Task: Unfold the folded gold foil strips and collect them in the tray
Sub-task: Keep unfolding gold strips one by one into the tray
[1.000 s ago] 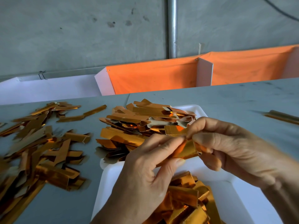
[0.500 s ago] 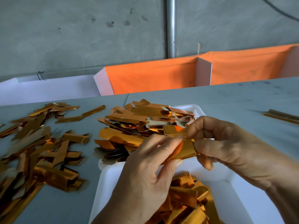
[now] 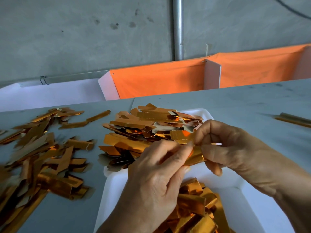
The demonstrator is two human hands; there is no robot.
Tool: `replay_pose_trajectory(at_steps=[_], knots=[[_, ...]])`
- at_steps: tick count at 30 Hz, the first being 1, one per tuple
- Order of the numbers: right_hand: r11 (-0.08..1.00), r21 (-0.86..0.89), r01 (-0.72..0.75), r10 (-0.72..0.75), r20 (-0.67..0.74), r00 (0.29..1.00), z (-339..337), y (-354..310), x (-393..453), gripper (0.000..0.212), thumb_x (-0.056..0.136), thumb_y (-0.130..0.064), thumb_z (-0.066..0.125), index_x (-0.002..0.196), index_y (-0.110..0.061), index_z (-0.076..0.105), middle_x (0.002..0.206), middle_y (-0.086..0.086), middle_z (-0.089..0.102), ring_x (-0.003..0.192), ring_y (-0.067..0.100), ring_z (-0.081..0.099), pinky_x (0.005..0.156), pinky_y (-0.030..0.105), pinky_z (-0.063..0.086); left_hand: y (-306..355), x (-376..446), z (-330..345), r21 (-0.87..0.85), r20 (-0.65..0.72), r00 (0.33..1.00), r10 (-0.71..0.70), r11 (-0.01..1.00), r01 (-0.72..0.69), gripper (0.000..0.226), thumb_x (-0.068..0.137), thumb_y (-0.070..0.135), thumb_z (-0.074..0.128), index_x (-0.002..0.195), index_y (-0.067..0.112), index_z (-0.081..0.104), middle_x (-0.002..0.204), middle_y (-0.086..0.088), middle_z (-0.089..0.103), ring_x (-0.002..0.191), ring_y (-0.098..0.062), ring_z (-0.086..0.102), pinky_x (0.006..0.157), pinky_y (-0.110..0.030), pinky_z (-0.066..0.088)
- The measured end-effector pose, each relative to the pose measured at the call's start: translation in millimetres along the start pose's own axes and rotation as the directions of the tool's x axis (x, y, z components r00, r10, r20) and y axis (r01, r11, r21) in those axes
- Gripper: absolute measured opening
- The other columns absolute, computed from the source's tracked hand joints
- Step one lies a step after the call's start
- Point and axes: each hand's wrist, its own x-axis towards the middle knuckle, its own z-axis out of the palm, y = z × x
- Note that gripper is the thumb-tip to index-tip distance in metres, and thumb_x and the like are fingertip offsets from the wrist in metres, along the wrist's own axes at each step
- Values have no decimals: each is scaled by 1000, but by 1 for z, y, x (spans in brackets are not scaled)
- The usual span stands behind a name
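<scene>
Both hands pinch one gold foil strip [image 3: 195,157] just above the white tray [image 3: 262,207]. My left hand [image 3: 154,185] grips its left part with thumb and fingers; my right hand [image 3: 232,148] holds its right end. The strip's middle is mostly hidden by the fingers. A heap of gold strips [image 3: 198,211] lies in the tray's near compartment, and another pile of gold strips [image 3: 144,130] covers the tray's far end and spills over its left rim.
A wide scatter of folded gold strips [image 3: 40,158] covers the grey table on the left. Two strips [image 3: 296,121] lie at the far right. Orange cloth bins [image 3: 161,81] with white dividers stand behind the table, against a concrete wall.
The hands stay over the tray with the same strip. The right fingers have shifted along its right end, and the left fingers have moved slightly; they look motion-blurred now.
</scene>
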Motion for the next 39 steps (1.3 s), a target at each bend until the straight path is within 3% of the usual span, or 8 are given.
replay_pose_trajectory(at_steps=[2,6,10,17,24,32,36,39], knots=[[999,49,5,-6,12,1000,0,2,1,13,71,-9,62,76,-20,65,58,7,54,44,15,49,46,16,41,-1,0,0,-18,20,1000,-6,1000,6,42,90,27,55,132,22,55,108,7,58,98,-7,58,77,-19,52],[939,339,-58,15,129,992,-4,4,2,12,76,-9,65,88,-11,68,58,6,55,46,14,54,47,19,47,-1,1,-2,-145,35,999,-39,989,44,43,92,29,47,135,25,51,109,11,55,100,-2,56,78,-4,41],[890,450,-76,-25,214,977,-8,7,3,15,81,-13,71,95,-9,67,62,3,52,46,13,53,49,19,47,-1,1,-3,-250,31,999,-37,967,43,42,93,28,49,134,21,52,112,10,56,107,-2,56,80,-5,43],[896,440,-64,-9,162,987,-3,12,6,29,66,-25,85,85,-12,67,59,1,51,43,11,46,45,18,43,-1,0,-1,-276,31,998,-50,959,57,41,93,28,48,133,21,54,108,11,57,103,-6,57,78,-7,43],[820,558,-128,0,224,975,-2,13,6,18,77,-25,76,88,-13,68,64,2,61,55,10,60,55,20,52,1,0,-2,-415,78,992,-103,901,127,41,93,32,47,134,29,51,113,12,60,112,-16,56,86,-17,46],[863,486,-137,94,112,989,5,10,7,10,76,-20,76,75,-15,67,58,5,58,48,13,58,49,20,51,-2,-1,1,-414,36,985,-170,894,170,38,90,27,57,127,33,55,116,22,58,115,-2,54,88,-8,43],[849,507,-150,59,190,980,4,8,6,26,69,-27,82,82,-12,65,63,8,61,55,15,63,55,23,55,-2,1,-1,-452,45,981,-187,872,187,38,89,23,58,126,32,58,117,22,60,116,2,53,88,-5,40],[886,446,-124,53,167,984,6,9,6,21,70,-22,79,80,-12,64,63,9,62,54,16,63,55,23,54,-1,1,-1,-433,34,982,-188,882,184,38,89,21,57,125,32,58,116,22,60,115,2,54,86,-4,41]])
